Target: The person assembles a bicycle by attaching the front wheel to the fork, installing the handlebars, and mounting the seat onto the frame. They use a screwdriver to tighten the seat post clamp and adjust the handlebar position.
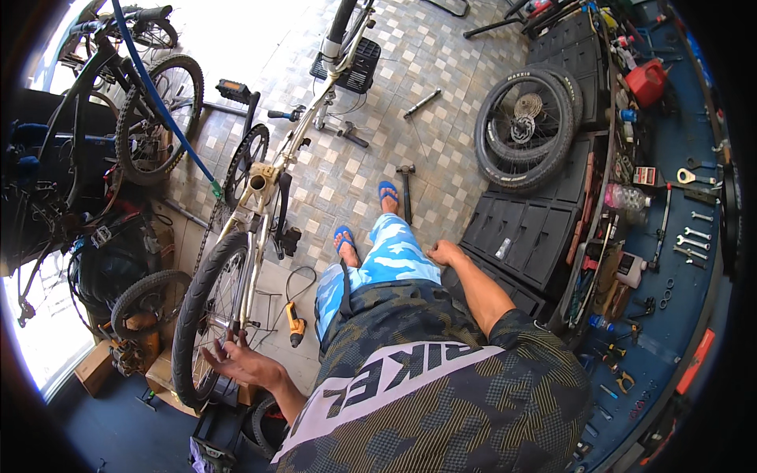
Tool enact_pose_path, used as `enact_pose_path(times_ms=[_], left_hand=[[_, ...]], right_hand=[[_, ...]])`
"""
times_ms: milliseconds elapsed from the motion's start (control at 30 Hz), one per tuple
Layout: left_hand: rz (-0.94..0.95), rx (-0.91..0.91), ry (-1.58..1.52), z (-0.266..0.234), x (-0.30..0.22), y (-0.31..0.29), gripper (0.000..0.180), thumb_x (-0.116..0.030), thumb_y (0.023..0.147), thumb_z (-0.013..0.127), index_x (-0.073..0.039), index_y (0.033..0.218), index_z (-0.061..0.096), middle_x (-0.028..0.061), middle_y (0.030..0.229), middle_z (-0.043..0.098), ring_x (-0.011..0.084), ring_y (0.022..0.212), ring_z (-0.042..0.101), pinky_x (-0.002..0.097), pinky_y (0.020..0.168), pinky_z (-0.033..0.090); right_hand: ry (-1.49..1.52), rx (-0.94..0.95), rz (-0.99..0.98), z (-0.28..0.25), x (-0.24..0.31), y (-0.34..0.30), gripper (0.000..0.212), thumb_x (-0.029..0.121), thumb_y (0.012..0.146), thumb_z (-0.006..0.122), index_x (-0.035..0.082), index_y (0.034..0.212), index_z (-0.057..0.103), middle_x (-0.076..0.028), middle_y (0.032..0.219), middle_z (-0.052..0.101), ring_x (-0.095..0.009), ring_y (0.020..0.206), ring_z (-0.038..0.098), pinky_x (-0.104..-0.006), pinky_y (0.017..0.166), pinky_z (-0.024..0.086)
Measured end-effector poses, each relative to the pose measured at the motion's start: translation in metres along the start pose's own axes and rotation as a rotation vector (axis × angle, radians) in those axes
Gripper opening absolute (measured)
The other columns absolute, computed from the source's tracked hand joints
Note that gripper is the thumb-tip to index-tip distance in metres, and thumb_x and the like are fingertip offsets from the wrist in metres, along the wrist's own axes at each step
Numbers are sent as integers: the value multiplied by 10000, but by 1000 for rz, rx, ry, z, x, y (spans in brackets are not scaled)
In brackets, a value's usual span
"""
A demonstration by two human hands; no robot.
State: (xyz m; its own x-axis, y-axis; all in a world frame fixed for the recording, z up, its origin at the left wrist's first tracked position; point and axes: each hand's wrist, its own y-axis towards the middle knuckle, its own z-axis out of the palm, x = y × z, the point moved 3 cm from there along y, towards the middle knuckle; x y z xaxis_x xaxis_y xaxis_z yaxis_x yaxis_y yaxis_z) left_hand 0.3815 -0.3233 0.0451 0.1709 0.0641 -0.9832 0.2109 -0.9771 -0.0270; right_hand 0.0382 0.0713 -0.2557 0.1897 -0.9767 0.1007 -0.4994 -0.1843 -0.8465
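A tiled workshop floor (430,59) fills the head view. Near its lower left corner, the bicycle wheel (186,331) slants lower-left to upper-right, just left of the nearer left hand (251,366) — fingers spread; the right hand (447,252) curls — grip undiscernible.

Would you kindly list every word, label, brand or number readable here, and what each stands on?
I won't copy wording out, but lettering shows here:
Camouflage shirt: large dark letters on a pale band, legible.
Upper of two stacked wheels, at right: pale lettering on its tire sidewall, small.
Small red-and-white box: print too small to read.
Any other marks are too small or blurred.
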Motion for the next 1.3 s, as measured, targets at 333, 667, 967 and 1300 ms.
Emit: enact_pose_path(times_ms=[333,667,967,1300], left_hand=[[-21,611,524,105,58,-79,567,-79,984,667,-4,1482,405,159,1353,484,187,1073,577,342,915,491],[-222,1134,1076,247,247,-161,519,-144,883,758,-26,1344,550,213,1264,564,378,1192,565,469,1026,471],[53,1182,1291,276,352,-163,394,-231,835,701,-69,1193,664,227,1260,527,411,1224,499,517,1091,384],[45,1123,1300,282,342,-177,372,-210,830,699,-72,1175,673,226,1235,533,405,1194,512,509,1063,397]], right_hand=[[123,-80,10,-89,-31,97,355,340,924,667,73,1146,742,-204,1115,753,-398,1092,698,-500,919,545],[268,-286,54,-94,-75,408,252,231,927,629,96,1134,675,-215,1065,743,-431,1041,694,-522,883,546],[228,-632,190,-37,-120,671,396,180,907,694,113,1271,556,-205,1102,741,-439,1038,698,-522,880,547],[347,-473,379,6,-70,676,395,193,917,693,-47,1196,547,-305,1088,713,-489,1019,692,-565,896,536]])
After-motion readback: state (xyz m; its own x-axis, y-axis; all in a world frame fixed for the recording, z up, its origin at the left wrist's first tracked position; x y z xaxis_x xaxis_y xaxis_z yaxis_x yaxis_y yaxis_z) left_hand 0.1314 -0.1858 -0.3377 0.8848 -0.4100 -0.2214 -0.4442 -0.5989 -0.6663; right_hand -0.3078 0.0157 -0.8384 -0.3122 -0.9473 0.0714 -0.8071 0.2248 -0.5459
